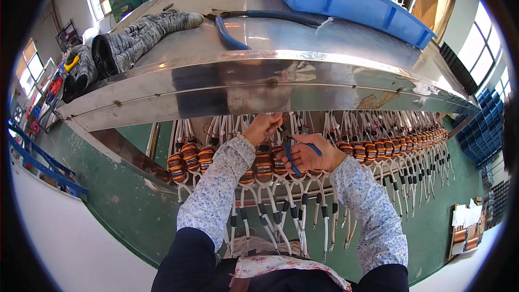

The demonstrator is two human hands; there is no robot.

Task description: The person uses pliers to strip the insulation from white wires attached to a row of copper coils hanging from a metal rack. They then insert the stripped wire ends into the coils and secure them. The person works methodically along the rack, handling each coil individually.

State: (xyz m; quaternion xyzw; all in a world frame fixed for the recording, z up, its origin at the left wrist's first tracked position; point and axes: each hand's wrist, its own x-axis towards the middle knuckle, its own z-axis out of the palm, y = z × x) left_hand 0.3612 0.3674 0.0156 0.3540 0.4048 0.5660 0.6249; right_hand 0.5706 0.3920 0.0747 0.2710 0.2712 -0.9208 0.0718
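Below the front edge of the metal table, my left hand [264, 128] is closed in a pinch among white leads; what its fingertips hold is too small to make out. My right hand [313, 154] is just to the right, palm turned up, holding pliers with blue handles [295, 168]. The handles are spread, and their jaws are hard to make out. Around and under both hands hangs a long row of wound coils [263, 168] in brown and orange. White sleeved leads [278, 217] with black bands hang beneath them.
On the metal table [259, 30] lie a larger blue-handled cutter [232, 35] and grey knitted sleeves or gloves [146, 35]. A blue plastic tray [346, 0] stands at the back right. Stacked blue crates [478, 130] are at far right, above a green floor [124, 208].
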